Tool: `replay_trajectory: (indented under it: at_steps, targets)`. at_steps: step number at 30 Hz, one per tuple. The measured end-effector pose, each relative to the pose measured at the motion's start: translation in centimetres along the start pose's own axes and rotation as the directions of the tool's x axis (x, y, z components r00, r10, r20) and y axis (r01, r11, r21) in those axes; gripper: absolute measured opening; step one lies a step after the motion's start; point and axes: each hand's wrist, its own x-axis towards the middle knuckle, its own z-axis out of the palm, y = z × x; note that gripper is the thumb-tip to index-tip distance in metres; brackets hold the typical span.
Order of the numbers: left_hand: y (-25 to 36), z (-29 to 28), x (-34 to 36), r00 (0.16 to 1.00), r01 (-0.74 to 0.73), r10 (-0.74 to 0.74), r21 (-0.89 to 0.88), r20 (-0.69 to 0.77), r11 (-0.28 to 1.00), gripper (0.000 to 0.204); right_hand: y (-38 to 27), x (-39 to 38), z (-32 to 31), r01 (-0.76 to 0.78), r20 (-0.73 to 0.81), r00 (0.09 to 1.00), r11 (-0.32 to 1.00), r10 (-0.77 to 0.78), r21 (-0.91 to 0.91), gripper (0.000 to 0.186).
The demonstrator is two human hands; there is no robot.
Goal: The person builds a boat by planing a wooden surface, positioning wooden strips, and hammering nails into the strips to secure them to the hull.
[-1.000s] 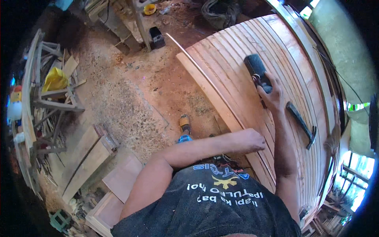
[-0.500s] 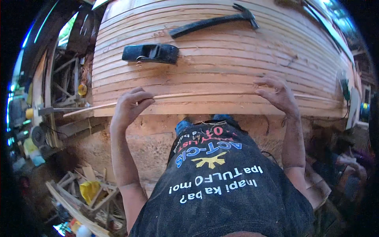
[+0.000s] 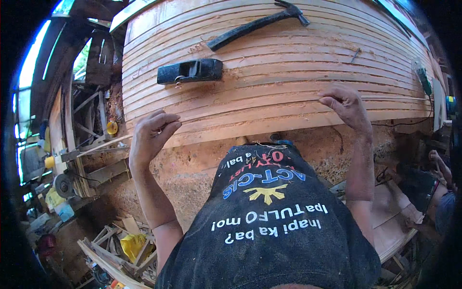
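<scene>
A long, thin wooden strip (image 3: 107,144) runs across the near edge of the workbench, its left end sticking out past the boards. My left hand (image 3: 150,135) is closed in a pinch around it, thumb against fingers. Farther right, my right hand (image 3: 345,107) pinches the same strip between curled fingers and thumb. Beyond the hands, a black hand plane (image 3: 190,71) rests on the boards, with a curl of shaving at its side. Behind the plane lies a dark claw hammer (image 3: 252,29), its head pointing to the right.
Parallel wooden boards (image 3: 269,67) cover the bench, scattered with shavings. A green power tool (image 3: 423,79) with a cord is at the right end. Scrap wood and a yellow bag (image 3: 133,246) lie at lower left. Another person (image 3: 440,192) is at the far right.
The view has tilted, so the bench sits higher and slants. My hands are slightly farther apart, the right one raised a little, both still on the strip.
</scene>
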Motion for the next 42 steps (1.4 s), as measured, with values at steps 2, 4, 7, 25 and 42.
replay_trajectory:
  at_steps: [2, 4, 7, 25, 42]
  targets:
    - [-0.4, -0.1, -0.5, 0.999, -0.03, 0.031, 0.042, -0.021, 0.999, 0.016, -1.0, 0.6, 0.9, -0.063, 0.072, 0.996, 0.998, 0.061, 0.022, 0.015]
    - [0.2, 1.0, -0.8, 0.985, -0.08, 0.092, 0.086, -0.145, 0.993, 0.018, -2.2, 1.4, 2.1, -0.132, 0.14, 0.982, 0.991, 0.126, 0.033, 0.015]
    - [0.4, 3.2, -0.7, 0.966, -0.17, 0.196, 0.159, -0.166, 0.973, 0.018, -4.0, 2.6, 4.7, -0.047, 0.162, 0.986, 0.997, 0.037, 0.061, 0.019]
    - [-2.7, -0.7, -1.9, 0.986, 0.009, 0.003, 0.07, -0.165, 0.997, 0.015, -3.5, 2.2, 5.2, 0.167, -0.094, 0.978, 0.971, -0.185, -0.174, 0.015]
    - [-3.7, 6.8, 0.6, 0.996, -0.094, 0.094, 0.0, -0.01, 0.996, 0.009, -2.0, 2.6, 15.7, 0.23, -0.128, 0.961, 0.967, -0.244, -0.111, 0.016]
